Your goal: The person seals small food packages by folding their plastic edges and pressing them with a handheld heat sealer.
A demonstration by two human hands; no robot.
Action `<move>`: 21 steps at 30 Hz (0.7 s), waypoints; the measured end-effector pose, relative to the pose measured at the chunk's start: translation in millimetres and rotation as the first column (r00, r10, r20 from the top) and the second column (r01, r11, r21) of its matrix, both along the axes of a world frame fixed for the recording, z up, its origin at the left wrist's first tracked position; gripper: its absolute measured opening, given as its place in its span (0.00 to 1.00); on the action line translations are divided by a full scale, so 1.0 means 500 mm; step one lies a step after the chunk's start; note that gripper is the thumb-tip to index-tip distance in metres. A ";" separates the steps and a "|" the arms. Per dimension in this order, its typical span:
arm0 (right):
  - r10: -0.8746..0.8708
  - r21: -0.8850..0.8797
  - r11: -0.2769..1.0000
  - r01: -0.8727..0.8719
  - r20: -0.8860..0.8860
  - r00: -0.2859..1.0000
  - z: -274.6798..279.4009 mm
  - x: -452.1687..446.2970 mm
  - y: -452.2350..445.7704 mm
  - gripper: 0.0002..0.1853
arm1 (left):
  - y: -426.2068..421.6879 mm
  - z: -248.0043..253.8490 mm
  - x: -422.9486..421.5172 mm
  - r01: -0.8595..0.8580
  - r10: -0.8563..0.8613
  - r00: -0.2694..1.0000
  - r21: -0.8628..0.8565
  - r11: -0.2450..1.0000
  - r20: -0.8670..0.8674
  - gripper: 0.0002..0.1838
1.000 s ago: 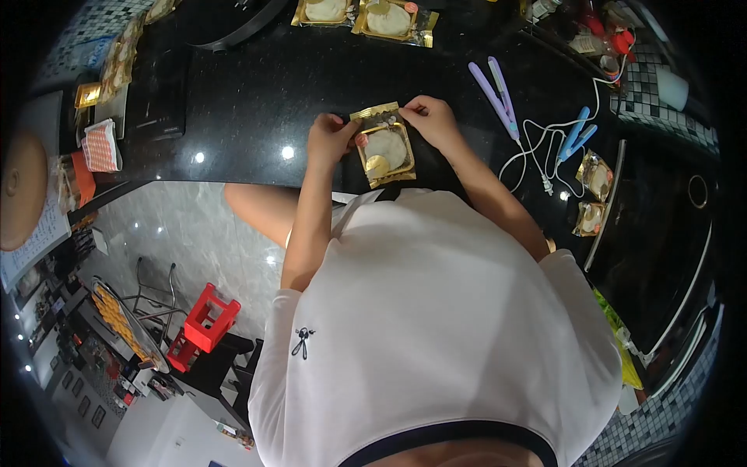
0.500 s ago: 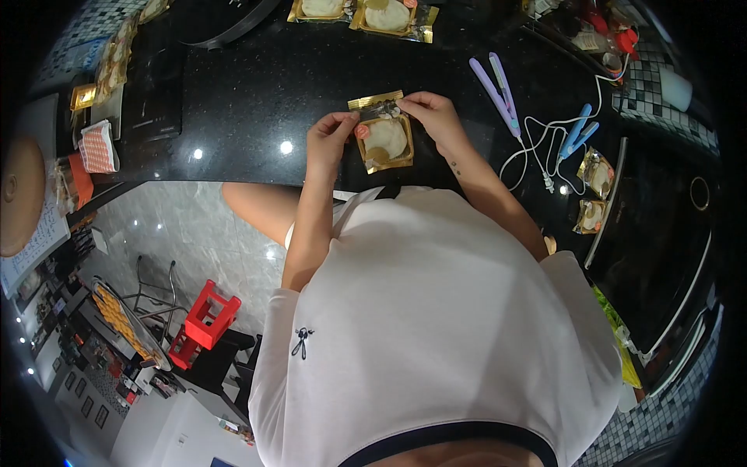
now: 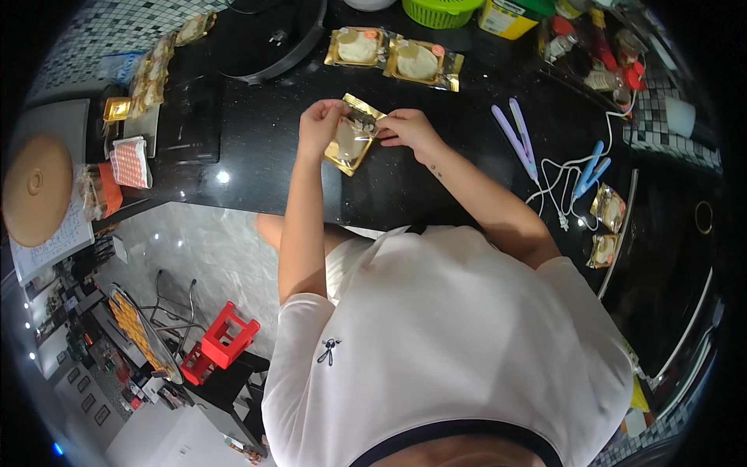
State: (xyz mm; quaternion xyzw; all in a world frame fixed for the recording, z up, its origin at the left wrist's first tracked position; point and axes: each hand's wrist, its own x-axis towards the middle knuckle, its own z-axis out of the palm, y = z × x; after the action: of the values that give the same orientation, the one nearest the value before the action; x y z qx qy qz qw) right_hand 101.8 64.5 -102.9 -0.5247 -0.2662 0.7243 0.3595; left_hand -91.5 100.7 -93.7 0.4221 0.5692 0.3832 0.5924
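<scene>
A gold-edged clear packet (image 3: 349, 149) is held over the black counter, tilted, with a pale round pastry in a gold tray inside. My left hand (image 3: 320, 127) pinches its upper left side, fingers closed. On its upper right side, my right hand (image 3: 410, 132) grips the packet with thumb and fingers. The hands partly cover the packet's front. Two similar wrapped pastries (image 3: 417, 61) lie farther back on the counter. Off to the right rest a lavender hair straightener (image 3: 516, 140) and a smaller blue one (image 3: 591, 173), both with jaws apart.
A white cord (image 3: 556, 165) loops around the straighteners. Two more packets (image 3: 607, 208) sit at the right. Behind are a black pan (image 3: 268, 66), a green basket (image 3: 441, 11) and bottles (image 3: 603, 50). A red-patterned packet (image 3: 131, 163) stands at left.
The view has shifted so the counter's back shows more. Both hands still hold the packet, which has turned clockwise; the left hand now covers more of its upper left.
</scene>
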 end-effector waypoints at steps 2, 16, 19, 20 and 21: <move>-0.033 0.008 0.999 0.033 -0.034 0.999 0.007 -0.007 0.005 0.08 | 0.034 0.021 -0.005 0.078 -0.079 0.996 -0.039 0.996 -0.033 0.07; -0.220 0.241 0.949 0.202 0.047 0.974 -0.006 0.050 -0.005 0.12 | -0.083 0.023 0.038 -0.116 0.119 0.988 -0.029 0.993 0.096 0.10; -0.187 0.265 0.950 0.165 0.057 0.981 -0.021 0.053 -0.004 0.13 | -0.089 0.023 0.036 -0.147 0.149 0.984 -0.031 0.989 0.093 0.09; -0.182 0.271 0.949 0.163 0.049 0.982 -0.024 0.054 -0.004 0.13 | -0.090 0.023 0.036 -0.156 0.158 0.983 -0.031 0.987 0.098 0.09; -0.163 0.256 0.957 0.138 0.076 0.984 -0.021 0.053 -0.004 0.13 | -0.090 0.022 0.036 -0.162 0.164 0.981 -0.030 0.986 0.104 0.08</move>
State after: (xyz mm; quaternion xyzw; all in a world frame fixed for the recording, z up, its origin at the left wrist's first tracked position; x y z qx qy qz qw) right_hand 128.5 62.4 -113.4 -0.5282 -0.3316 0.6294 0.4636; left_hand -73.4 55.4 -82.8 0.3468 0.5736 0.4461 0.5930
